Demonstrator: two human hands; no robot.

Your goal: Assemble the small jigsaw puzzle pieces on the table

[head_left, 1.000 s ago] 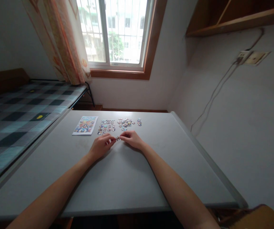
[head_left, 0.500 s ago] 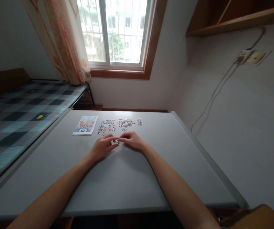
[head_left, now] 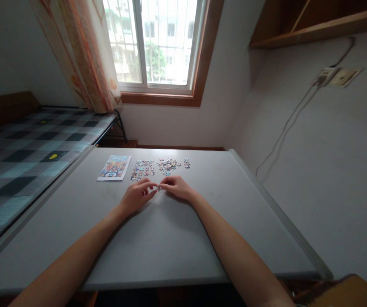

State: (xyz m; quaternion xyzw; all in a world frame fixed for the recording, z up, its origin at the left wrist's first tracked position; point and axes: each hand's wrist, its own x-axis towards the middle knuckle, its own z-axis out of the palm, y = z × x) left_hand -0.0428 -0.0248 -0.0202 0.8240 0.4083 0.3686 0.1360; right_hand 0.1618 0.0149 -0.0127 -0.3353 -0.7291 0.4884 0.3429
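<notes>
Between my two hands, above the light grey table (head_left: 170,238), is a small puzzle piece (head_left: 158,187); whether it is one piece or two joined is too small to tell. My left hand (head_left: 138,194) grips it from the left between thumb and forefinger. From the right, my right hand (head_left: 177,186) pinches its edge with the fingertips. Beyond my hands lie loose puzzle pieces in groups: a spread group (head_left: 144,169) on the left, a denser pile (head_left: 169,164) in the middle and a small cluster (head_left: 186,163) on the right.
A printed colourful picture sheet (head_left: 114,168) lies at the table's back left. A bed with a checked cover (head_left: 42,140) stands to the left. A wall runs along the right with a socket (head_left: 327,76) and hanging cable. A chair (head_left: 349,292) shows at the bottom right.
My left hand has shifted very slightly, and the small piece between my fingertips has turned or moved a little. The groups of pieces lie as before.
</notes>
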